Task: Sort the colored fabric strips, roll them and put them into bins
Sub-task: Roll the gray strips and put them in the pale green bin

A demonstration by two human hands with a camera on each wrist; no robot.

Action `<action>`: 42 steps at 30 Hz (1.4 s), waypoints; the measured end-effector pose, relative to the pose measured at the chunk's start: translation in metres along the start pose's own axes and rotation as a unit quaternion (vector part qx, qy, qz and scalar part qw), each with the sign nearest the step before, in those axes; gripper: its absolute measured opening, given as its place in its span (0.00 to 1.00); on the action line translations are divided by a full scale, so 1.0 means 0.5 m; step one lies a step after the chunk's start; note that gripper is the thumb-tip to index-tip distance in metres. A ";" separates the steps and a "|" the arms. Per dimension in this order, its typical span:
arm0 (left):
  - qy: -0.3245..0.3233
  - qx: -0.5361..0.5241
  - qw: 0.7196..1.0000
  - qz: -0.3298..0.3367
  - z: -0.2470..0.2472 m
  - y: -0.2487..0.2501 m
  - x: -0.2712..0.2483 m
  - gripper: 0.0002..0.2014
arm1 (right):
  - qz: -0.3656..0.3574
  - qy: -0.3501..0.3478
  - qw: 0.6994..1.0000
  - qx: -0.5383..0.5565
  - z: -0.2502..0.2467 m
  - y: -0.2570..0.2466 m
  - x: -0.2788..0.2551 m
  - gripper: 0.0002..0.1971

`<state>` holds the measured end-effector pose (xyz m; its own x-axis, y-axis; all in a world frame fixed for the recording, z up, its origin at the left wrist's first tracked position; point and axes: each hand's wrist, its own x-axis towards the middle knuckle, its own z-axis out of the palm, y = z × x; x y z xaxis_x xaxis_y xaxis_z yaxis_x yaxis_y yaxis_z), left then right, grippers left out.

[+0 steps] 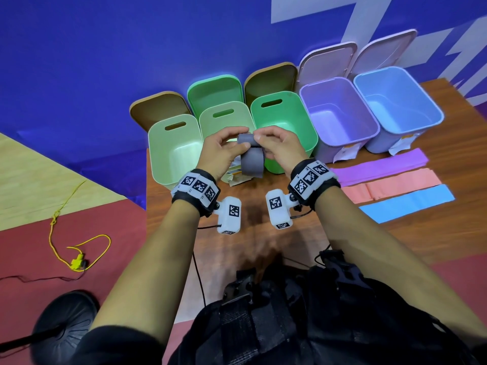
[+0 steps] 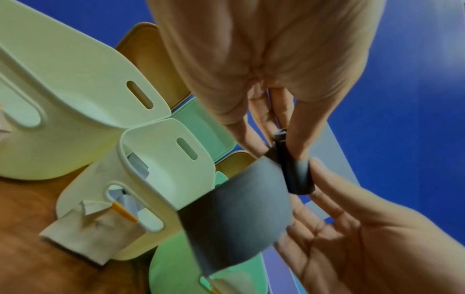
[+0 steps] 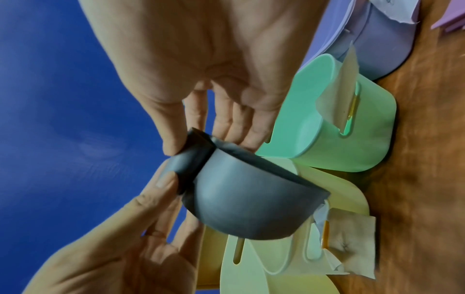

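- Grey strip (image 1: 251, 156) held in the air over the green bins (image 1: 284, 127), half rolled, tail hanging.
- My left hand (image 1: 224, 151) and right hand (image 1: 279, 147) both pinch the roll.
- Rolling step; next I wind in the tail, keeping it tight.

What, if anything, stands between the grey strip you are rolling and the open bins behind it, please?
Nothing visible does. Both hands, left hand and right hand, pinch the grey strip in the air just above the green bins; the lids are up and the openings are unobstructed.
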<state>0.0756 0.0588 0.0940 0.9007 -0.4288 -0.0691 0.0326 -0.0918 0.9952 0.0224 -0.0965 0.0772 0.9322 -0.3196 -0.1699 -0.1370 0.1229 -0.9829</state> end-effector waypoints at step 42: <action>-0.004 -0.047 0.997 -0.058 -0.001 0.000 0.022 0.14 | -0.025 0.024 0.999 -0.008 -0.001 -0.020 0.017 0.16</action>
<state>0.0858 0.0546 0.0932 0.8847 -0.4282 -0.1841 0.1772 -0.0562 0.9826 0.0313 -0.1010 0.0854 0.9208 -0.3699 -0.1234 -0.0960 0.0916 -0.9912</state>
